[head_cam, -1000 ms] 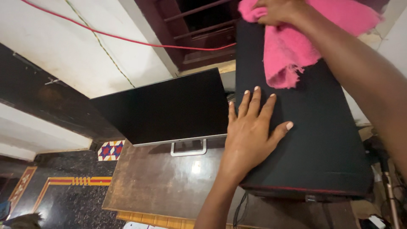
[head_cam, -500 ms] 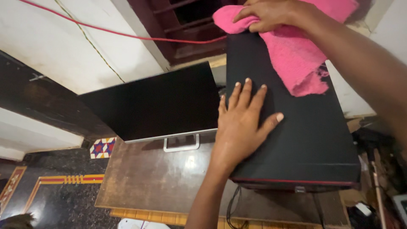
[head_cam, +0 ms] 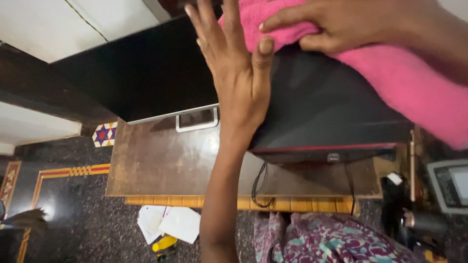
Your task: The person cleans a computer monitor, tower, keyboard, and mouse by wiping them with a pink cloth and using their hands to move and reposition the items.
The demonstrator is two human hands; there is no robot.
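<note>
The black case (head_cam: 321, 102) on the table (head_cam: 161, 165) is being steadied by the flat, spread left hand (head_cam: 239, 83) (no grip) while the pink cloth (head_cam: 404, 83) is being pressed down by the right hand (head_cam: 341, 24).

The soft pink towel (head_cam: 390, 78) runs off the top and right edges, so its full extent can't be told. The right hand (head_cam: 341, 24) is cut at the wrist by the top-right corner; its palm is hidden against the towel. The left hand (head_cam: 234, 68) covers part of the flat black monitor screen (head_cam: 136, 73) (top edge out of frame) & the near-left side of the black box-shaped computer case (head_cam: 317, 107). The grey device at far right (head_cam: 451, 185) is cut off, too blurred to identify.
</note>
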